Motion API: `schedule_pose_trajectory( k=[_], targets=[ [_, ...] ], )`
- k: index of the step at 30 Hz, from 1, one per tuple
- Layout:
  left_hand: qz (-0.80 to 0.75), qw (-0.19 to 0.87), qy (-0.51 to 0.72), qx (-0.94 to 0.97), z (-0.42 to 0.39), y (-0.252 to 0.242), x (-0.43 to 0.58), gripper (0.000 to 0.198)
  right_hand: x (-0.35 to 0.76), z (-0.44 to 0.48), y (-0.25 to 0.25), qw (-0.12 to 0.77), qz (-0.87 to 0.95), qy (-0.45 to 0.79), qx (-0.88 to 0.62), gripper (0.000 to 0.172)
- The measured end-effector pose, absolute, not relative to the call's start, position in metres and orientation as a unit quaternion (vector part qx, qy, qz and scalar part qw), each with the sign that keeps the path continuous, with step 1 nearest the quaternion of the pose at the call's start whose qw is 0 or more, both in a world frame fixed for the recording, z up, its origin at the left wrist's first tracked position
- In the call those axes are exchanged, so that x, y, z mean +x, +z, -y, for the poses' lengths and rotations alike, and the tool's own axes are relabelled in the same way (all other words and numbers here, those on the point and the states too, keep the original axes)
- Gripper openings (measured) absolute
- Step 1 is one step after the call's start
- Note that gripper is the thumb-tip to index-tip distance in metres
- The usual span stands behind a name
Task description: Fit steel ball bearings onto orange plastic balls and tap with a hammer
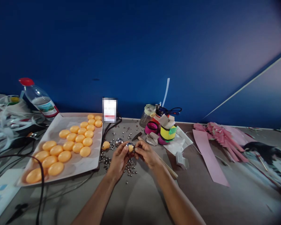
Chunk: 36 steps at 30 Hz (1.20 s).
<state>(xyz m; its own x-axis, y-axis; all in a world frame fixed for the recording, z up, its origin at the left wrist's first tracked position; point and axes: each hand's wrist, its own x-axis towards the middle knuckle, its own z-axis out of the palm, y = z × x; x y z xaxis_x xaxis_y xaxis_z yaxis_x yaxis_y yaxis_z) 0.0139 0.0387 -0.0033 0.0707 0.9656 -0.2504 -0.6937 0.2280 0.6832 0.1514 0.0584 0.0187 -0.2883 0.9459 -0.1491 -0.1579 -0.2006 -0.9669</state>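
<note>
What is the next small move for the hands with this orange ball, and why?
Probably the right hand should let go and pick one more from the pile of silver studs: the left hand also grips the ball, which shows bare orange.

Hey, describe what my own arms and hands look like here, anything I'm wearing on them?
The left forearm and right forearm are bare down to the picture's lower edge: no sleeves show. The left hand and right hand wear no gloves, and no watch or bracelet shows at either wrist. Rings cannot be made out at this size.
</note>
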Motion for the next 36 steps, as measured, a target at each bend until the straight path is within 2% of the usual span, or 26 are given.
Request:
schedule_pose_trajectory(
  k=[14,20,22,24,28,30,33,36],
  targets=[
    [-0.377,0.657,0.594,0.27,-0.039,-0.011,0.015,0.034,0.145,-0.056,0.015,0.427,0.398,0.684,-0.439,0.027],
    [-0.333,0.692,0.603,0.216,-0.038,0.0,0.014,0.031,0.154,-0.062,0.009,0.418,0.431,0.682,-0.419,0.025],
    [-0.319,0.699,0.613,0.183,-0.039,0.004,0.012,0.032,0.161,-0.067,0.007,0.389,0.498,0.633,-0.447,0.018],
    [-0.305,0.699,0.627,0.156,-0.041,0.006,0.01,0.033,0.166,-0.069,0.006,0.339,0.601,0.531,-0.492,0.014],
    [-0.276,0.704,0.639,0.142,-0.044,0.007,0.008,0.033,0.163,-0.067,0.004,0.224,0.762,0.328,-0.512,0.022],
    [-0.272,0.708,0.636,0.144,-0.044,0.007,0.008,0.033,0.158,-0.064,0.0,0.176,0.789,0.245,-0.535,0.021],
    [-0.275,0.71,0.631,0.151,-0.043,0.005,0.009,0.032,0.152,-0.062,-0.008,0.13,0.8,0.182,-0.557,0.019],
    [-0.27,0.71,0.631,0.16,-0.043,0.004,0.009,0.032,0.153,-0.063,-0.01,0.139,0.801,0.181,-0.553,0.021]
  ],
)
